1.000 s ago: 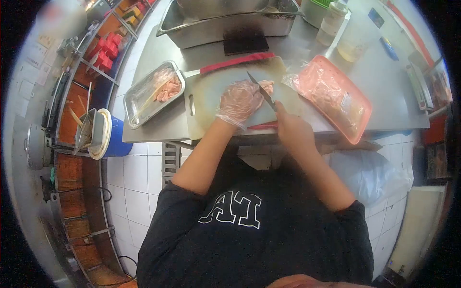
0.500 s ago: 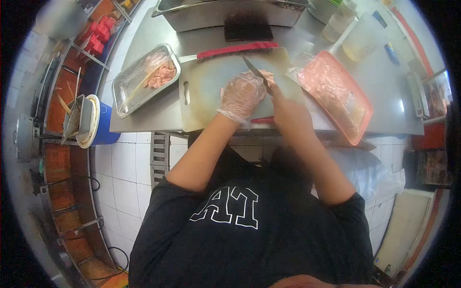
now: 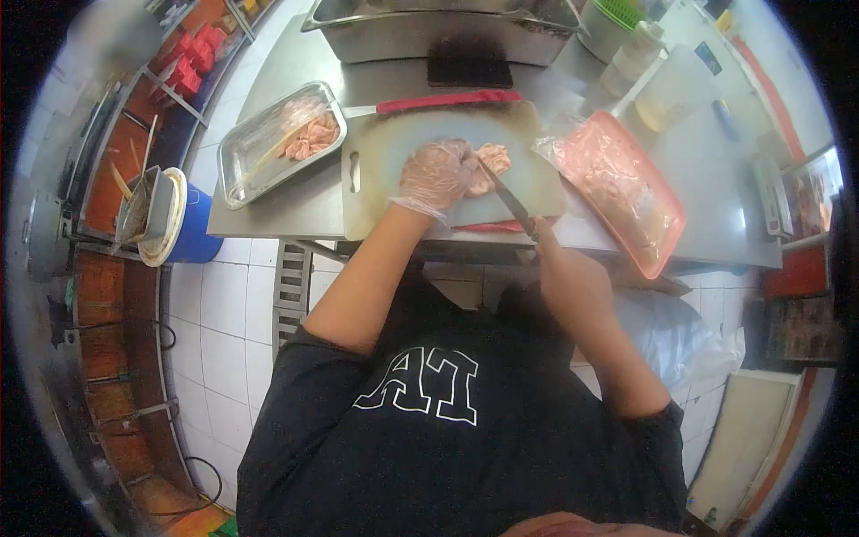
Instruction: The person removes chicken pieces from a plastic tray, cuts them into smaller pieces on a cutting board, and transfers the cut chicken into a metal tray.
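Note:
My left hand, in a clear plastic glove, has its fingers curled against a pale pink piece of raw meat on the cutting board. My bare right hand is closed round the handle of a knife. The blade slants up and left, its tip at the meat beside my left fingertips. Part of the meat is hidden by the glove. To the left, a metal tray holds more cut meat and a thin stick-like utensil.
A pink tray with a plastic bag of meat stands right of the board. A red-covered long tool lies along the board's far edge. Behind are a dark flat object and a deep steel pan. A blue bucket stands left.
My right hand has drawn the knife back toward me and to the right. My left hand has shifted slightly left, and more of the meat shows.

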